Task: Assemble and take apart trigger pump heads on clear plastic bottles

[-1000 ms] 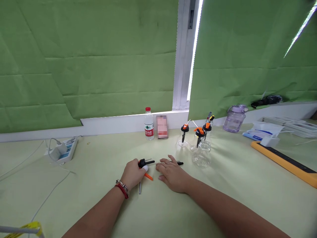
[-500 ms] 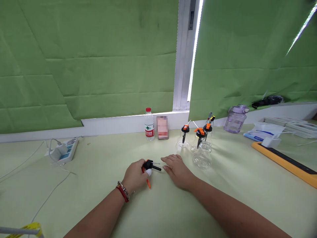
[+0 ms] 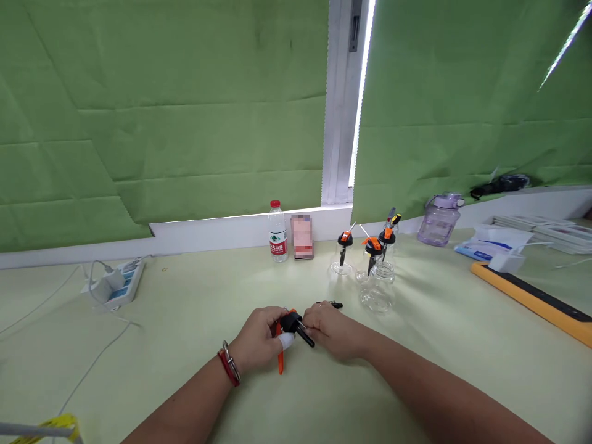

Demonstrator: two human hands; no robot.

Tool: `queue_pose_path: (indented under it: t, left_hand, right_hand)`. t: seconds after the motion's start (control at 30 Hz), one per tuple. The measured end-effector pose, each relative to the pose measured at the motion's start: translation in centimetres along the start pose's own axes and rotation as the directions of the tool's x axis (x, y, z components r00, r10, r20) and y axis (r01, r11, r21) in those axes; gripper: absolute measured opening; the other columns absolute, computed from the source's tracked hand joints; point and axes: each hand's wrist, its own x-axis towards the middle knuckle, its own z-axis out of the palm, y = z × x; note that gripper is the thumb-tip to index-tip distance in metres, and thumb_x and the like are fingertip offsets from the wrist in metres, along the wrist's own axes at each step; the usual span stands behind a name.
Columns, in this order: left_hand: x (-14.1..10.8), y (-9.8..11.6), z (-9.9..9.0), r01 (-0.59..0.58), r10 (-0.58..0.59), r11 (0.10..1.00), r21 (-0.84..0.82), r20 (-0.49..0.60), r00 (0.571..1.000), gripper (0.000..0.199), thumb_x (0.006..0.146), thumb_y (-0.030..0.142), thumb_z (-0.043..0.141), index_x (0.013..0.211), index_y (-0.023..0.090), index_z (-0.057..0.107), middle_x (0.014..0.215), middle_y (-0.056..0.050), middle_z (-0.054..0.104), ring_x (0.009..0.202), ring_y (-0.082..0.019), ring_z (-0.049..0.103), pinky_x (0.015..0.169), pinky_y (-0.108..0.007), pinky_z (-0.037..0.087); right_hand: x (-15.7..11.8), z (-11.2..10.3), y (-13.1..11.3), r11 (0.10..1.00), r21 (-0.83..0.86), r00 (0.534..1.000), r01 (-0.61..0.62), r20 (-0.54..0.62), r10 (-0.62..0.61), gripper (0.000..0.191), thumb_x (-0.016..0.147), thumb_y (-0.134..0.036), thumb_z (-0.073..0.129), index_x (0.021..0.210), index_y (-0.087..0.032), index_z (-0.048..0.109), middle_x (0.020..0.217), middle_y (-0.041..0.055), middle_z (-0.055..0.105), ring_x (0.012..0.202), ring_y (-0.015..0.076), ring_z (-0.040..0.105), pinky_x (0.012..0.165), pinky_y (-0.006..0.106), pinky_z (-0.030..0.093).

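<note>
Three jars (image 3: 342,268) near the back edge of the table (image 3: 185,308) already bore black-and-orange tops (image 3: 373,247) and another jar (image 3: 377,297) stood without one, while nearer the front edge the left hand (image 3: 259,336) gripped a similar loose piece (image 3: 291,321) and the right hand (image 3: 333,333) met its rod (image 3: 302,325), grip unclear.

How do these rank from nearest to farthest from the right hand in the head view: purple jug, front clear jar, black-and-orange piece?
1. Black-and-orange piece: by the right hand's fingertips, held in the left hand.
2. Front clear jar: to the right.
3. Purple jug: farther right, toward the desk's back.
</note>
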Motion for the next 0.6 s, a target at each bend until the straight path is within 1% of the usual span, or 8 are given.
queue_pose_path:
  t: [0.07,0.13,0.23,0.33,0.4,0.5,0.57,0.6]
  left_hand:
    - [-0.1,0.1,0.0,-0.086,0.089,0.996,-0.035,0.086,0.992,0.014,0.069,0.019,0.057,0.081,0.019,0.065,0.068,0.002,0.056,0.061,-0.012,0.048,0.057,-0.021,0.040]
    - [-0.2,0.2,-0.2,-0.125,0.132,0.990,-0.061,0.139,0.981,0.016,0.070,0.019,0.056,0.083,0.018,0.065,0.069,0.002,0.056,0.062,-0.011,0.047,0.057,-0.021,0.040]
    - [-0.5,0.6,-0.3,-0.151,0.161,0.986,-0.066,0.201,0.966,0.017,0.070,0.019,0.056,0.084,0.018,0.066,0.072,0.001,0.057,0.063,-0.012,0.048,0.058,-0.021,0.041]
    - [-0.9,1.1,-0.2,-0.203,0.207,0.978,-0.043,0.283,0.936,0.014,0.067,0.018,0.058,0.079,0.018,0.066,0.070,0.001,0.055,0.060,-0.012,0.047,0.056,-0.021,0.041]
    - [-1.2,1.4,0.0,-0.228,0.223,0.973,-0.026,0.339,0.914,0.011,0.064,0.018,0.059,0.073,0.019,0.065,0.066,0.002,0.053,0.056,-0.011,0.045,0.053,-0.021,0.039]
    - [-1.5,1.5,0.2,-0.250,0.238,0.968,-0.016,0.377,0.895,0.011,0.063,0.019,0.059,0.073,0.019,0.065,0.065,0.001,0.053,0.054,-0.010,0.044,0.050,-0.021,0.037]
    - [-1.6,1.6,0.2,-0.250,0.230,0.968,-0.004,0.400,0.887,0.013,0.063,0.021,0.060,0.074,0.019,0.066,0.066,0.001,0.054,0.055,-0.011,0.046,0.049,-0.021,0.037]
    - [-1.6,1.5,0.2,-0.250,0.227,0.968,0.000,0.419,0.879,0.013,0.063,0.022,0.060,0.074,0.019,0.067,0.064,0.000,0.055,0.054,-0.011,0.046,0.049,-0.021,0.038]
  right_hand:
    - [-0.1,-0.5,0.2,0.995,0.091,0.999,-0.029,0.037,0.025,0.023,0.078,-0.012,0.045,0.058,-0.019,0.054,0.064,-0.0007,0.055,0.066,0.0143,0.050,0.069,0.026,0.037]
    - [-0.2,-0.6,0.4,0.958,0.236,0.987,-0.160,0.024,0.159,0.022,0.075,-0.014,0.048,0.055,-0.019,0.055,0.059,-0.0013,0.053,0.061,0.0132,0.047,0.062,0.024,0.037]
    - [-0.1,-0.1,0.4,0.815,0.476,0.932,-0.331,0.032,0.360,0.025,0.077,-0.024,0.050,0.053,-0.017,0.054,0.053,-0.0026,0.047,0.051,0.0105,0.039,0.050,0.022,0.032]
    - [-0.1,1.0,0.2,0.689,0.630,0.919,-0.357,0.108,0.378,0.030,0.077,-0.034,0.052,0.053,-0.017,0.051,0.049,-0.0049,0.042,0.047,0.0083,0.033,0.046,0.021,0.026]
    - [-0.1,1.7,0.0,0.617,0.694,0.916,-0.372,0.166,0.366,0.024,0.072,-0.031,0.058,0.054,-0.016,0.052,0.049,-0.0055,0.043,0.047,0.0074,0.034,0.045,0.020,0.026]
    - [0.1,2.0,-0.2,0.517,0.738,0.887,-0.434,0.248,0.389,0.016,0.068,-0.024,0.060,0.057,-0.016,0.052,0.047,-0.0063,0.044,0.043,0.0058,0.033,0.041,0.019,0.024]
    - [0.3,1.9,-0.3,0.464,0.760,0.860,-0.455,0.242,0.449,0.016,0.071,-0.025,0.058,0.061,-0.017,0.051,0.045,-0.0074,0.043,0.038,0.0048,0.029,0.038,0.019,0.021]
    - [0.5,1.7,-0.3,0.447,0.780,0.851,-0.438,0.200,0.486,0.016,0.074,-0.027,0.056,0.063,-0.017,0.050,0.046,-0.0074,0.044,0.037,0.0046,0.028,0.037,0.019,0.021]
